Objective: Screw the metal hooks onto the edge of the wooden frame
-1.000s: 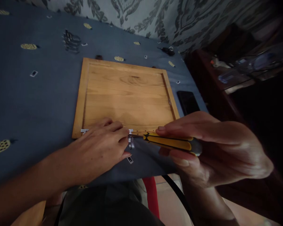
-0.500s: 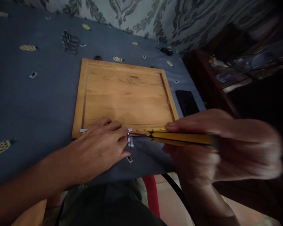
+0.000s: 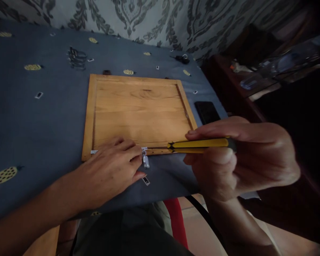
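A framed wooden panel (image 3: 141,110) lies flat on the blue patterned cloth. My right hand (image 3: 245,160) is wrapped around the yellow-and-black handle of a screwdriver (image 3: 200,144), held level. Its thin shaft points left along the panel's near edge, with the tip by a small silvery metal fitting (image 3: 145,160). My left hand (image 3: 114,167) rests on that near edge with bent fingers closed against the fitting, hiding part of it. Past the left hand's other side, a pale bit of metal (image 3: 94,152) shows on the frame.
A black phone (image 3: 207,112) lies right of the panel. Keys (image 3: 181,59) sit at the back right, and a dark clip-like object (image 3: 76,58) at the back left. A dark side table (image 3: 229,74) with clutter stands at the right. The cloth's near edge is close to my lap.
My right hand has shifted slightly left and up in view, still gripping the screwdriver, and is less blurred. My left hand stays at the fitting. The camera view has tilted slightly.
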{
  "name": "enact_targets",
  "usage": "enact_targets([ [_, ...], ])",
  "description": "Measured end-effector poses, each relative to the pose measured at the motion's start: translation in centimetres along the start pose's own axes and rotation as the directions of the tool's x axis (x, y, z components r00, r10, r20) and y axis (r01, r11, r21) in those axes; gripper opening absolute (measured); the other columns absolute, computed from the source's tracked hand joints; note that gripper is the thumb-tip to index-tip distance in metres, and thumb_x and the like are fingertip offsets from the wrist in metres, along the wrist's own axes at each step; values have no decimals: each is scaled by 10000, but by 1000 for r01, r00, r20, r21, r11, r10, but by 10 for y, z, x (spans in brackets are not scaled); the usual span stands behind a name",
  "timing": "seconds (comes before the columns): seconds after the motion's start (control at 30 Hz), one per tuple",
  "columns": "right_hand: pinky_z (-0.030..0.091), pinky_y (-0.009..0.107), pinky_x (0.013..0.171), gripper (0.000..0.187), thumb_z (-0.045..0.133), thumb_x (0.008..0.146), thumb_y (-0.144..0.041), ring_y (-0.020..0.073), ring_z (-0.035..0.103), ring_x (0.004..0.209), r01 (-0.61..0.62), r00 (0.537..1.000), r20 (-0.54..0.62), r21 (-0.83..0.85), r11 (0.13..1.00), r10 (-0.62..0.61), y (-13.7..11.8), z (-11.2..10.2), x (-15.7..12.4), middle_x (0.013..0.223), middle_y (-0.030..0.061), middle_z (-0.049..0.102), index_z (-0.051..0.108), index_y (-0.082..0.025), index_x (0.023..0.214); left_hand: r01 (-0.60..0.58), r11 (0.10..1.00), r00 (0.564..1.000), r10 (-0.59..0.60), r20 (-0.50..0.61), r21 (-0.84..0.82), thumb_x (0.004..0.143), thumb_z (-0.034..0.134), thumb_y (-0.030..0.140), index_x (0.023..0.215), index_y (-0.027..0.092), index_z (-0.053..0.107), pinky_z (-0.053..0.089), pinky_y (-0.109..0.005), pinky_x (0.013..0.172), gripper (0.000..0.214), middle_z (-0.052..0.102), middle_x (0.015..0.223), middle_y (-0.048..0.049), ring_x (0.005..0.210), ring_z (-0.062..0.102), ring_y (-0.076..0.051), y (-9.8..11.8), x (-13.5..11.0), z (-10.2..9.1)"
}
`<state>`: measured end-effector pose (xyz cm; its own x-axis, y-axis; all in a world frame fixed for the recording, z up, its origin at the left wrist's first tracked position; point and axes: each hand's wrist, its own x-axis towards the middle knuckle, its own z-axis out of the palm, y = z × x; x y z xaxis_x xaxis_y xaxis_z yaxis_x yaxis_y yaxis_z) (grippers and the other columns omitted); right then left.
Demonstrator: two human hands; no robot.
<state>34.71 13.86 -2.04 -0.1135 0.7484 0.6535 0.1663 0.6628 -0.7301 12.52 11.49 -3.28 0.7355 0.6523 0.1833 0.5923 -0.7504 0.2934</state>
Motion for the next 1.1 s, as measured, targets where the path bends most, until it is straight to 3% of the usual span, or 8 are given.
enact_targets([
  [0.1,566,388,552,102,744,896,-217,221,721,670,90,994,-65,4,996,-90,-1,8,4,825,50,773,797,-187,978,6,1000,1000,-6,25,-12,1018,625,320,1015,114,726,494,-471,909,229,707,1024,-78,967,627,-273,0,1,-1],
  [0.4,587,369,555,104,711,924,-221,207,723,661,89,995,-44,-38,995,-91,2,13,4,798,49,766,802,-202,971,10,1000,999,-11,45,5,1032,598,337,1014,118,733,507,-463,887,258,702,1017,-77,961,623,-274,1,1,-3],
  [0.57,584,378,531,148,772,855,-196,216,717,633,137,990,24,-18,990,-137,3,12,8,810,55,764,803,-192,999,16,1000,998,-16,57,4,1021,621,334,986,126,727,495,-449,892,237,699,992,-72,955,619,-266,1,1,-3],
  [0.83,601,352,574,259,734,943,-373,198,729,691,19,992,128,-5,1000,-18,-3,10,10,941,42,781,767,-266,1177,27,1000,998,-28,50,4,1025,613,350,999,136,722,485,-452,904,242,704,1031,-76,980,620,-272,2,1,0],
  [1.1,581,385,570,167,741,926,-329,210,704,622,73,994,90,-66,995,-66,-2,11,8,847,47,765,792,-242,1060,24,1000,999,-24,38,10,1045,578,348,980,147,715,484,-423,882,252,703,1009,-70,964,625,-252,1,2,0],
])
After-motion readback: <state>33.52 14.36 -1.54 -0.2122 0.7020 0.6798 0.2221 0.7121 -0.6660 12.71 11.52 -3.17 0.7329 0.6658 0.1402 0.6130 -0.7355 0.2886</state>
